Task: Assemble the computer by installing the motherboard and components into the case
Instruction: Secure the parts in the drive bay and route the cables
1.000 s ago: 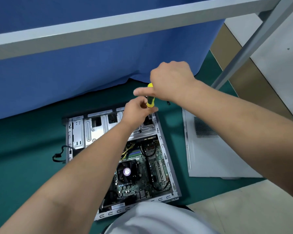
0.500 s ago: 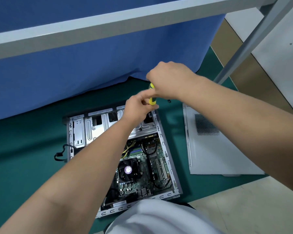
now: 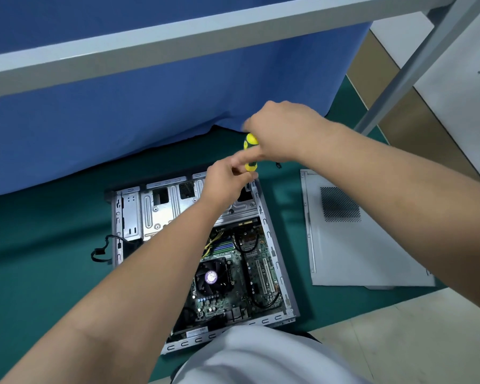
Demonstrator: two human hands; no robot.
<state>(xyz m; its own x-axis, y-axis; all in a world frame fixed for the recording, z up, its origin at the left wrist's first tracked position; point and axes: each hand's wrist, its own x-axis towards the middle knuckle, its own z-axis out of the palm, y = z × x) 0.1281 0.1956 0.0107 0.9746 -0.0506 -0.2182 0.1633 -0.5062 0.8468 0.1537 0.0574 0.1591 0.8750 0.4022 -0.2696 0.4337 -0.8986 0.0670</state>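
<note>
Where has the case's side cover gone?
The grey side panel lies flat on the green mat, right of the open case, under the right forearm.

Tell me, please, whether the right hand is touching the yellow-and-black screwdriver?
Touching: the head view shows the right hand wrapped round the yellow-and-black screwdriver handle.

Labels on the motherboard (image 3: 234,275) seem too blurred to read.
</note>
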